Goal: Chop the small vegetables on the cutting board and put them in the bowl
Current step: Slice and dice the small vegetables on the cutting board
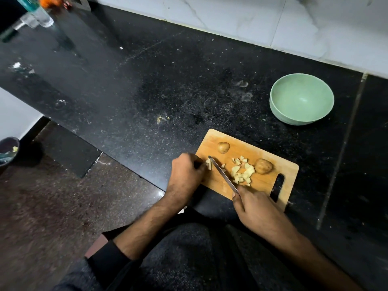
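On the cutting board point(260, 185) at the worktop point(147, 91) near edge, the left hand point(185, 172) pinches a potato piece point(208, 164), the right hand point(255, 204) grips the knife point(223, 174), chopped pieces point(243, 172) lie mid-board, and the empty bowl point(301, 99) sits beyond on open worktop.

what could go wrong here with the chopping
1. The left hand pinches a small piece right beside the knife blade, so a slip could nick the fingers.
2. The cutting board overhangs the counter edge and might tip under pressure.
3. The whole potatoes could roll off.
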The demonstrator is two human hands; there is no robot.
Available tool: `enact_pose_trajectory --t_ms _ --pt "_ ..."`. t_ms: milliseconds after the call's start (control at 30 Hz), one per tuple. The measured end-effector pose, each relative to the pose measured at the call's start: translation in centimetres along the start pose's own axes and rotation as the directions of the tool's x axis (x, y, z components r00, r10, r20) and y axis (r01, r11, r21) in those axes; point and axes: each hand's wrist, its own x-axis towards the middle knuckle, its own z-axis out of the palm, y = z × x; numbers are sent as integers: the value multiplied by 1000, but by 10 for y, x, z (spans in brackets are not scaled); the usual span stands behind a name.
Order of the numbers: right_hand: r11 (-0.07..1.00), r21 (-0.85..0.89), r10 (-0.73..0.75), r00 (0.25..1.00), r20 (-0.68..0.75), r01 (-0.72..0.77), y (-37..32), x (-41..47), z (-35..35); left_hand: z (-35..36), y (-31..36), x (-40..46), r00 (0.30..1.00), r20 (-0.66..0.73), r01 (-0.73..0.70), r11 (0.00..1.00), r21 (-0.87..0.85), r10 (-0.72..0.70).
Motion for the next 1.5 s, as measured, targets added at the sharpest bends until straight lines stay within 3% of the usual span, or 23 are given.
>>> enact_pose_trajectory --t_ms 300,433,567,800,1033,1300,1500 --pt "1000 -20 11 1000 15 -10 -6 8 8 4 -3 0 996 50 83 991 -103 -78" --pt "999 -44 8 1000 14 -7 -8 6 8 6 0 0 971 188 205 921 -332 -148" --pt "998 -59 2 998 61 2 -12 5 10 6 3 -3 968 193 229 884 -408 -162" --pt "997 -73 37 996 84 -31 -11 2 11 9 -1 -3 994 46 106 948 -302 -97" --pt "980 -192 45 999 8 -43 -14 -3 -4 10 1 0 999 -32 -22 984 -177 16" --pt "995 -56 83 994 68 -79 -5 -3 0 15 -2 -3 995 -27 -96 988 -124 93" --pt "998 -36 47 995 91 -44 -4 2 5 15 1 -5 997 -35 -77 978 -196 71"
